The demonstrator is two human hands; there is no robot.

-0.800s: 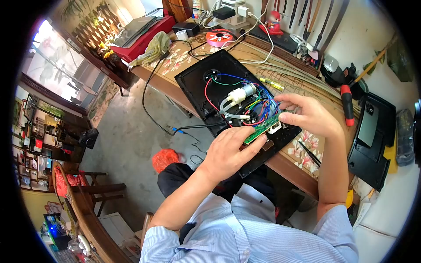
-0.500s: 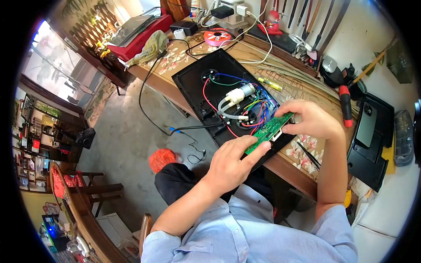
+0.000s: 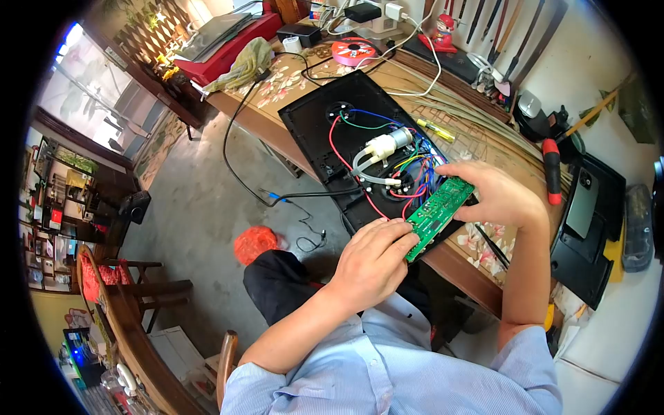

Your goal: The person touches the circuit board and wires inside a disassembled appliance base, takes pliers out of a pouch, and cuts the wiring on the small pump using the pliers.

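Observation:
A long green circuit board (image 3: 440, 213) is held between my two hands, its face tilted toward me. My left hand (image 3: 373, 259) grips its near left end, fingers closed over the edge. The far right end sits in my right hand (image 3: 494, 194), with the thumb and fingers around it. Beneath and behind the board lies an open black housing (image 3: 315, 114) on the table. A small motor pump (image 3: 387, 144) with a clear tube is mounted inside. Red, blue, green and yellow wires (image 3: 415, 173) run through the housing toward the board.
Around the housing on the wooden table (image 3: 238, 111) are a yellow screwdriver (image 3: 437, 131), black tweezers (image 3: 492, 245) and a pink ribbon spool (image 3: 353, 52). At right are a red-and-black tool (image 3: 551, 171) and a phone (image 3: 583, 204) on a black panel. A black cable (image 3: 232, 155) hangs off the table edge.
The circuit board has turned so that its green face now shows more fully, where earlier it was nearly edge-on. Both hands have shifted slightly with it and still hold it.

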